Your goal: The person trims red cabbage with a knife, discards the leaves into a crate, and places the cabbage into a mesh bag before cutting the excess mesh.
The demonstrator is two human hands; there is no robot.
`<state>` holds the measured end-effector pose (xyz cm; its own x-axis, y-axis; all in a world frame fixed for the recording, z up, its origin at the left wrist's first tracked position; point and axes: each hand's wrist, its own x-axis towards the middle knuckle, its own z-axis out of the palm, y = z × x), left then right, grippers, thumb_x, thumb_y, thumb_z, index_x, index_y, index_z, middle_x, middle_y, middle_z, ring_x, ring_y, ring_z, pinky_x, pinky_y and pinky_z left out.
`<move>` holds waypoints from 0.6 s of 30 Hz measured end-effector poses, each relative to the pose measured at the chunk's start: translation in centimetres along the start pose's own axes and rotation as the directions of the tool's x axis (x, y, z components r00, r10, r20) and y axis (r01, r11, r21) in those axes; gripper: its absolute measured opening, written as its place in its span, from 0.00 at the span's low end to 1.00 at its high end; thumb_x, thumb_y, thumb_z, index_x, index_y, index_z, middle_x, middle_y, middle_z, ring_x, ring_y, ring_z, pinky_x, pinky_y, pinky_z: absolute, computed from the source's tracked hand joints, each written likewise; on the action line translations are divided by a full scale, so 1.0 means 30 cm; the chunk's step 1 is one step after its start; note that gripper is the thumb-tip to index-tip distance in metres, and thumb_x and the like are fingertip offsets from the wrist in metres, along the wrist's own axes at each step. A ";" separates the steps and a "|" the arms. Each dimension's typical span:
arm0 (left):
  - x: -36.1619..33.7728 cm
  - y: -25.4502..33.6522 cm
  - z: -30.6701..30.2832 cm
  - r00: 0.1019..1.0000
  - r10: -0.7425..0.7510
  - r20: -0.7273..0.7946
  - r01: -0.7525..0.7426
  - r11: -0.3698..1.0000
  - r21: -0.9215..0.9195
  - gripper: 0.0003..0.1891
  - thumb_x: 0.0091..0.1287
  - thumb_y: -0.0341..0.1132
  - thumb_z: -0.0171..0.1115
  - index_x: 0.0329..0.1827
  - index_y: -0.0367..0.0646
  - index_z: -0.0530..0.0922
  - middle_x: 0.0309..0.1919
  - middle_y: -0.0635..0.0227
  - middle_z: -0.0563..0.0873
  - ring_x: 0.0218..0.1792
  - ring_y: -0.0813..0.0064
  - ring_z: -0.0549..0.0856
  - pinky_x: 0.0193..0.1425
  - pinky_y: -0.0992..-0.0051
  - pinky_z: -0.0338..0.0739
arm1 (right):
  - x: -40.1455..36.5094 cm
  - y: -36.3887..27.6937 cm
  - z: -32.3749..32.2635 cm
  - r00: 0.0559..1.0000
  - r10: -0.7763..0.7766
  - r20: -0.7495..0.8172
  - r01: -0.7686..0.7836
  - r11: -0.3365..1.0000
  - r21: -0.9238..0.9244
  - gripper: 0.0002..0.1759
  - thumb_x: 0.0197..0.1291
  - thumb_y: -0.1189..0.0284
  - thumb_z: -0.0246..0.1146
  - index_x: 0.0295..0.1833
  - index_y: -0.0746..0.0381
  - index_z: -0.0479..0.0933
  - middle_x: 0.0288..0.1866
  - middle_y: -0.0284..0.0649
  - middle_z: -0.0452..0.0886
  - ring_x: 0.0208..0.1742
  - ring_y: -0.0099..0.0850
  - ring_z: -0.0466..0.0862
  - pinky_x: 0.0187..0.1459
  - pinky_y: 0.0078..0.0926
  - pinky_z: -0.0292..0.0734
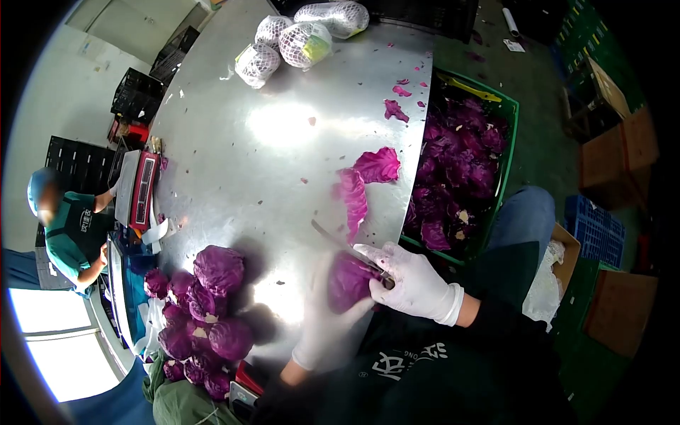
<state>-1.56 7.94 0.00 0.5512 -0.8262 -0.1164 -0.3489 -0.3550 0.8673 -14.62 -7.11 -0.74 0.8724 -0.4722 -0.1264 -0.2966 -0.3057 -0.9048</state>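
Observation:
In a white glove, my right hand (414,287) is closed around a knife (336,237), its thin blade pointing up and left over the steel table (269,191). My left hand (326,322), also gloved and smeared by motion, cups a red cabbage (348,282) from below and the left. The blade and my right fingers lie right at the top of this cabbage, and the knife's handle is mostly hidden in my grip. Just beyond my hands, loose red cabbage leaves (377,166) rest on the tabletop.
Several red cabbages (230,338) are heaped at the left. A green crate (511,142) full of purple leaves stands beside the table. Net-wrapped heads (304,44) sit at the far end. Across the table, a person (74,227) stands near a red scale (144,191).

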 end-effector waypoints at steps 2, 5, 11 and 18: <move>0.016 -0.011 0.003 0.995 0.092 0.035 -0.095 0.991 0.092 0.43 0.56 0.28 0.75 0.74 0.34 0.62 0.62 0.53 0.77 0.63 0.63 0.79 0.66 0.64 0.75 | -0.007 0.019 0.019 0.992 -0.064 -0.107 0.055 0.995 -0.084 0.25 0.58 0.70 0.62 0.63 0.61 0.77 0.46 0.44 0.82 0.39 0.43 0.86 0.41 0.32 0.85; 0.018 -0.026 0.000 0.988 0.154 0.000 -0.153 0.983 0.105 0.41 0.57 0.29 0.74 0.74 0.33 0.62 0.60 0.52 0.79 0.61 0.63 0.80 0.66 0.65 0.76 | 0.053 0.146 -0.034 0.957 -0.133 -0.259 0.068 0.967 -0.245 0.18 0.56 0.75 0.65 0.54 0.62 0.81 0.40 0.44 0.82 0.30 0.37 0.84 0.37 0.29 0.83; -0.025 -0.107 0.005 0.992 -0.087 -0.090 0.069 0.980 -0.186 0.46 0.55 0.30 0.74 0.77 0.35 0.58 0.68 0.51 0.73 0.68 0.61 0.75 0.74 0.63 0.68 | 0.092 0.156 -0.160 0.916 -0.044 -0.398 -0.033 0.982 -0.186 0.27 0.57 0.66 0.71 0.64 0.58 0.78 0.49 0.44 0.79 0.47 0.40 0.83 0.52 0.32 0.80; 0.019 -0.110 -0.038 0.975 0.180 0.128 -0.178 0.984 -0.024 0.46 0.53 0.30 0.72 0.77 0.36 0.60 0.72 0.50 0.70 0.72 0.59 0.72 0.76 0.62 0.65 | 0.127 0.096 -0.010 0.976 -0.083 0.203 0.019 0.955 0.297 0.30 0.55 0.62 0.78 0.63 0.56 0.80 0.49 0.35 0.76 0.53 0.25 0.77 0.55 0.23 0.76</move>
<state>0.78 9.12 -2.36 0.3779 -0.9256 -0.0195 -0.4236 -0.1916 0.8854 -12.27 -10.03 -3.70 0.9547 -0.2672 -0.1312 -0.1510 -0.0548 -0.9870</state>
